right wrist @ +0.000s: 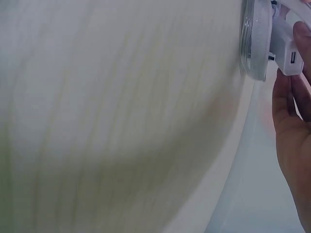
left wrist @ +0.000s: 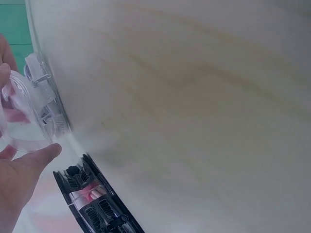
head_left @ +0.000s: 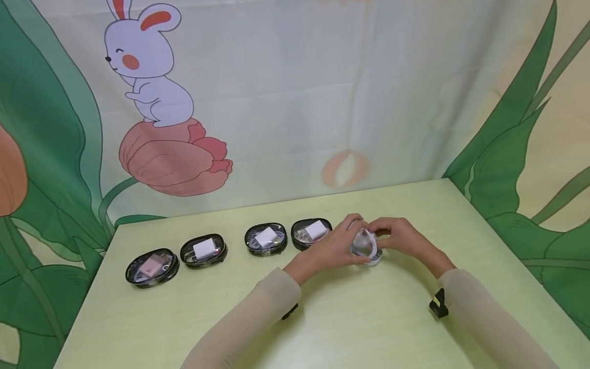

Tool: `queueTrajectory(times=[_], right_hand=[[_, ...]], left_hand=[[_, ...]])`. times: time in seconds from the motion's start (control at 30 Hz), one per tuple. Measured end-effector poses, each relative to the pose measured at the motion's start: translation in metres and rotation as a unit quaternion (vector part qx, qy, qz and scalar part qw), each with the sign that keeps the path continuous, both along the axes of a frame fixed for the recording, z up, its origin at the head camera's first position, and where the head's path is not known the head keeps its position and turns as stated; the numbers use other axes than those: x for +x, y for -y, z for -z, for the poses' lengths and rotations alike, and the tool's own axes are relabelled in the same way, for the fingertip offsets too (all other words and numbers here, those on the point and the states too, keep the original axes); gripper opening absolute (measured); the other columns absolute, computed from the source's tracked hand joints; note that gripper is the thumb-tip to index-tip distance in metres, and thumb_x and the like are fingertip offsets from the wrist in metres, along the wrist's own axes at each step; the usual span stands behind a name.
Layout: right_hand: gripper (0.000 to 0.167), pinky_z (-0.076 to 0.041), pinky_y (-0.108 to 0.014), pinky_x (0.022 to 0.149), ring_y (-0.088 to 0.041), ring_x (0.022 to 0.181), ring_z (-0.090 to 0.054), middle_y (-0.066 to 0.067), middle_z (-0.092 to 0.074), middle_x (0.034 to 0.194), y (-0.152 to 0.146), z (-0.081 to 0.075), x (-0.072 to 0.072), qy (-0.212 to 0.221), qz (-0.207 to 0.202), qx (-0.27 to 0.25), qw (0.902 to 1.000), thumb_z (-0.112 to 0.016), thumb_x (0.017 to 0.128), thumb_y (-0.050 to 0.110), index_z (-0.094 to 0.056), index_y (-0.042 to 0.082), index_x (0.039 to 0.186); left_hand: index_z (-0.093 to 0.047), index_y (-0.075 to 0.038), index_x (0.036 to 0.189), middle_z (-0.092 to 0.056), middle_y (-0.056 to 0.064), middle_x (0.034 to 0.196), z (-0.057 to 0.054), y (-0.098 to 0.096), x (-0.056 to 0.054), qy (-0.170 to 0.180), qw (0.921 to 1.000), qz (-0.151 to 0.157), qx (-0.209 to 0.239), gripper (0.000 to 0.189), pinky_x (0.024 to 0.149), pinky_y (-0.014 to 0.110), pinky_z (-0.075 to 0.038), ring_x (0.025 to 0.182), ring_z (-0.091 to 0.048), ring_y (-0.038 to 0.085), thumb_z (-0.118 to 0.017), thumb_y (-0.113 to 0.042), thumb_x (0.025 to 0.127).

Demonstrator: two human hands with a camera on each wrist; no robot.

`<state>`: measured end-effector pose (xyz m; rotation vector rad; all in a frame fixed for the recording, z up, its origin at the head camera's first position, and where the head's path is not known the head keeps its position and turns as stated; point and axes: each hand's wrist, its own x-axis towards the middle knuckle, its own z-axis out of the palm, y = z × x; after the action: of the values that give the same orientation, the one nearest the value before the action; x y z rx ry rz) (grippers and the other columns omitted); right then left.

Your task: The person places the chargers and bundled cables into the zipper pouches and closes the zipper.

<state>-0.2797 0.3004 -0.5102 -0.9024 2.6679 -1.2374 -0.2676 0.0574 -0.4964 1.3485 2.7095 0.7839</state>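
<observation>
In the head view my left hand (head_left: pixel 329 248) holds up the clear lid of a small white-edged pouch (head_left: pixel 364 243) at the right of the row. The left wrist view has the thumb and fingers about the rim of that see-through lid (left wrist: pixel 24 144), which stands raised from the pouch's base on the table. My right hand (head_left: pixel 405 237) is on the pouch's other side. Between its thumb and fingers it pinches a white charger plug (right wrist: pixel 290 56), its USB port showing, close over the base (right wrist: pixel 256 41). The lid partly hides the pouch's inside in the head view.
Left of my hands, black-edged clear pouches (head_left: pixel 266 239) stand in a row, each with a charger inside; one charger (head_left: pixel 153 266) looks pinkish. My left hand partly covers the nearest pouch (head_left: pixel 304 236). A printed curtain (head_left: pixel 276 102) hangs behind the pale table (head_left: pixel 369 318).
</observation>
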Motion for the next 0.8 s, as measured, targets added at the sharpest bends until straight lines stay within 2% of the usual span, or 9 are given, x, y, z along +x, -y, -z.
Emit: queueTrajectory(times=[0.17,0.27,0.43,0.53,0.7,0.8], right_hand=[[0.032,-0.057,-0.033,0.092,-0.017,0.106,-0.067,-0.014,-0.069,0.120,-0.009,0.000,0.001,0.035,-0.038,-0.014,0.9986,-0.080,0.085,0.003,-0.072,0.003,0.116],[0.031,-0.058,-0.030,0.088,-0.013,0.100,-0.066,-0.013,-0.069,0.116,-0.011,0.002,0.003,0.032,-0.044,-0.023,0.9982,-0.080,0.085,0.001,-0.072,0.003,0.115],[0.024,-0.055,-0.024,0.074,-0.011,0.083,-0.062,-0.002,-0.068,0.095,-0.004,0.006,0.006,-0.004,-0.015,0.004,0.9999,-0.083,0.083,0.003,-0.072,0.005,0.104],[0.022,-0.052,-0.023,0.071,-0.011,0.080,-0.059,0.002,-0.065,0.088,0.001,0.007,0.007,-0.019,0.004,0.030,0.9994,-0.084,0.082,0.003,-0.070,0.007,0.100],[0.024,-0.057,-0.028,0.075,-0.017,0.087,-0.066,-0.001,-0.070,0.096,0.000,0.006,0.007,-0.022,0.000,0.046,0.9987,-0.084,0.082,0.004,-0.071,0.007,0.102],[0.027,-0.058,-0.033,0.080,-0.022,0.096,-0.068,-0.006,-0.072,0.106,-0.006,0.003,0.007,-0.012,-0.015,0.056,0.9983,-0.081,0.086,0.006,-0.070,0.004,0.110]], left_hand=[[-0.044,-0.011,0.144,-0.033,0.012,0.153,-0.001,-0.002,-0.001,-0.003,1.0000,0.001,-0.007,0.073,0.101,0.028,-0.048,0.131,-0.045,0.019,-0.078,-0.043,0.089],[-0.042,-0.010,0.147,-0.033,0.012,0.154,-0.001,-0.002,-0.001,-0.002,0.9999,-0.002,-0.014,0.075,0.103,0.028,-0.046,0.132,-0.044,0.019,-0.077,-0.044,0.090],[-0.041,-0.011,0.149,-0.030,0.010,0.156,-0.003,-0.002,-0.001,0.006,0.9997,-0.010,-0.019,0.077,0.101,0.027,-0.048,0.134,-0.044,0.019,-0.076,-0.045,0.090],[-0.041,-0.011,0.149,-0.030,0.010,0.157,-0.004,-0.002,0.000,0.003,0.9997,-0.012,-0.021,0.077,0.100,0.027,-0.049,0.134,-0.044,0.020,-0.077,-0.045,0.090],[-0.040,-0.012,0.151,-0.030,0.010,0.158,-0.004,-0.004,-0.001,0.005,0.9996,-0.008,-0.027,0.077,0.101,0.028,-0.049,0.136,-0.043,0.020,-0.076,-0.045,0.090],[-0.034,-0.013,0.156,-0.027,0.008,0.162,-0.004,-0.006,0.000,0.012,0.9992,-0.005,-0.038,0.082,0.109,0.031,-0.044,0.144,-0.037,0.021,-0.074,-0.046,0.092]])
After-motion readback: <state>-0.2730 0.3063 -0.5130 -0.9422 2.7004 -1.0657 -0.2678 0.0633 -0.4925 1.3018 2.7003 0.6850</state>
